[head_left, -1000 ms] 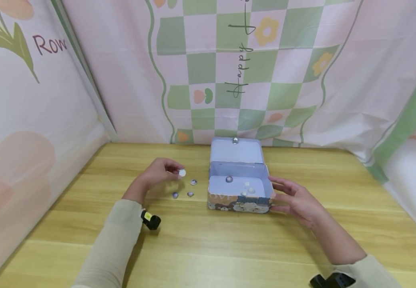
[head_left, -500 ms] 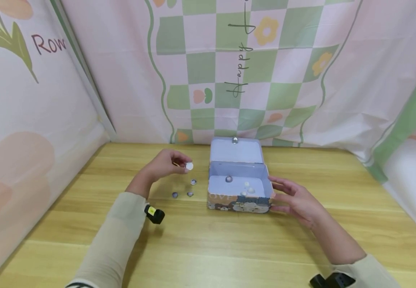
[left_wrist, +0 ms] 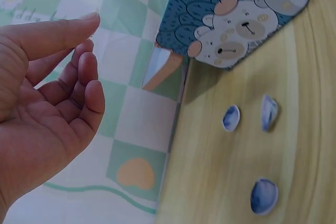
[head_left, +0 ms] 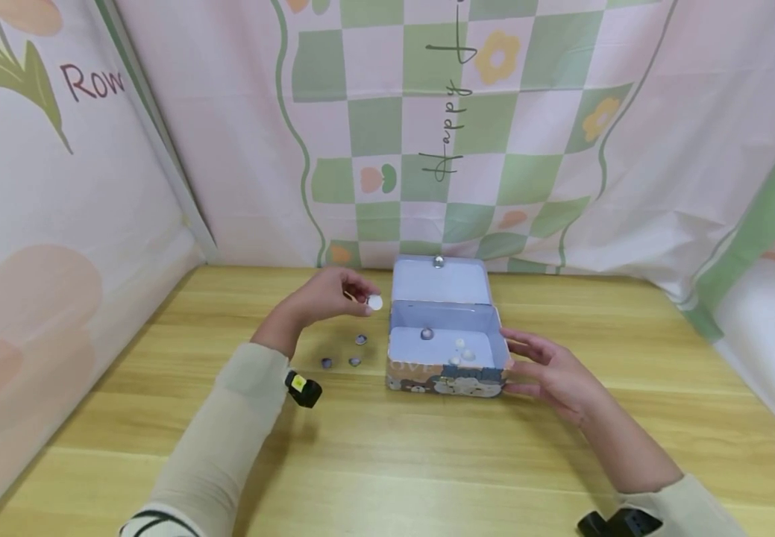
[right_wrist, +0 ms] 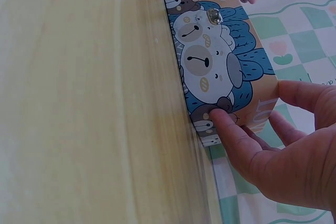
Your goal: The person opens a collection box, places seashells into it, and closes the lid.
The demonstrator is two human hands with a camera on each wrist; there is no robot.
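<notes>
My left hand (head_left: 333, 292) pinches a small white shell (head_left: 375, 302) between thumb and fingertips, raised just left of the box's open lid. In the left wrist view the held shell is hidden behind the thumb. A hinged tin box (head_left: 444, 379) with printed bears stands with its lid (head_left: 439, 280) tipped back. At its right front corner my right hand (head_left: 558, 377) grips it, thumb (right_wrist: 231, 129) on the front and fingers along the side. Inside lie a purplish shell (head_left: 427, 334) and several whitish ones (head_left: 468, 355). Three purple-white shells (left_wrist: 264, 196) rest on the wood left of the box.
The wooden table (head_left: 387, 462) meets a checkered cloth (head_left: 427, 127) hanging behind the box. A printed cloth wall (head_left: 58, 246) closes off the left. A metal clasp (head_left: 438, 262) sits on the lid's top edge. Each wrist carries a small black camera (head_left: 303, 389).
My left hand has moved right and farther back with the white shell, from above the loose shells to beside the lid. The right hand and the box have stayed put.
</notes>
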